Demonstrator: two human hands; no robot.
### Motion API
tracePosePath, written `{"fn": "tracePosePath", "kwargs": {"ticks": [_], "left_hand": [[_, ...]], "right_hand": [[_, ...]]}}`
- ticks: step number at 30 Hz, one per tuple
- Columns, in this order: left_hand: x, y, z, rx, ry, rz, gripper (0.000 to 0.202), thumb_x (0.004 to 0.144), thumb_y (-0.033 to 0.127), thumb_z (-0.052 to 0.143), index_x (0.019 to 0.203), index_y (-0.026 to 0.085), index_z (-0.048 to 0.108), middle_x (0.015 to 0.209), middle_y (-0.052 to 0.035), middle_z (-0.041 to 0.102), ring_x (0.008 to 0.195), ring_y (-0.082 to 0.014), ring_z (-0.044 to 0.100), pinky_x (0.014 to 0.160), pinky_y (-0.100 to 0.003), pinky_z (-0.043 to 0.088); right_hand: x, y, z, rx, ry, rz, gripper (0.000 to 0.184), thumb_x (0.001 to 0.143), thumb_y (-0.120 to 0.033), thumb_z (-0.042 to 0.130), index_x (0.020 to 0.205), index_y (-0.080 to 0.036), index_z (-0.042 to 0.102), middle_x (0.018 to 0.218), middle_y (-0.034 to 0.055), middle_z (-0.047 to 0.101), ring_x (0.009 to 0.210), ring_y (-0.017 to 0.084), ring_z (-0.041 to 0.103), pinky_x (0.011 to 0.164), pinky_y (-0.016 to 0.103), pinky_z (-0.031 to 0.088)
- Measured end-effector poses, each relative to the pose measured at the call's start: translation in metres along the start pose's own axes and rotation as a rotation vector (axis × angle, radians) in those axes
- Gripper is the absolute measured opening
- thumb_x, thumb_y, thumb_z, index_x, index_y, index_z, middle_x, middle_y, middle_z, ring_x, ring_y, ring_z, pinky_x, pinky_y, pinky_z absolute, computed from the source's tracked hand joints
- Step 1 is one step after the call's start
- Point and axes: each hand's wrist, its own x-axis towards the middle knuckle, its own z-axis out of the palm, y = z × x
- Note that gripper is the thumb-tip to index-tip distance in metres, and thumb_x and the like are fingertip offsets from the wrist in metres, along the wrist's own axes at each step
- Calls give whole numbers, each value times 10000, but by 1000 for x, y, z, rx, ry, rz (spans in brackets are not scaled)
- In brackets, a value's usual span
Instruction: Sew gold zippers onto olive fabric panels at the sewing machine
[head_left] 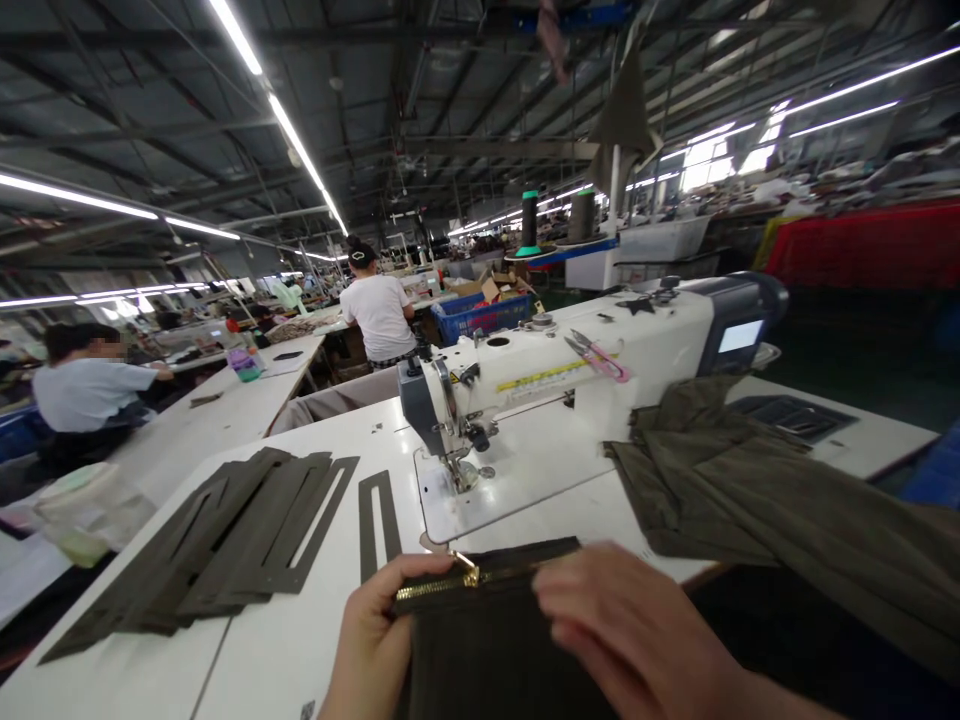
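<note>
In the head view a dark olive fabric piece (480, 650) with a brass zipper (427, 590) along its top edge hangs just in front of the sewing machine (555, 350). My left hand (375, 625) is closed on its left end, thumb and forefinger at the zipper teeth. A gold zipper slider (471, 577) sits near my left fingertip. My right hand (630, 625), slightly blurred, is closed at the right end of the same edge, fingertips on the fabric. The machine's needle area lies just beyond the fabric piece.
Overlapping dark slotted panels (247, 530) lie on the table's left, with one slotted panel (379, 515) apart. Pink-handled scissors (600, 357) rest on the machine. Olive cloth (720, 470) drapes over the right side. Two people (379, 315) work beyond, and thread cones (529, 225) stand behind.
</note>
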Motion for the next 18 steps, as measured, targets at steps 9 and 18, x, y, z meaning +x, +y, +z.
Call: {"fn": "tracePosePath", "kwargs": {"ticks": [9,18], "left_hand": [[-14,7,0,6,-39,20,259,652,168,559,877,212,680,938,-34,686,899,-225,624,835,-303,478],[-11,36,-1,194,-374,-58,355,841,449,498,990,167,654,822,-57,656,801,-215,577,739,-286,443]], "right_hand": [[39,34,-7,261,-527,568,69,779,-172,598,769,-167,666,784,21,652,763,167,593,708,257,429],[90,18,-57,84,-598,294,125,804,-197,567,702,-176,637,703,7,613,680,141,557,639,235,372]]}}
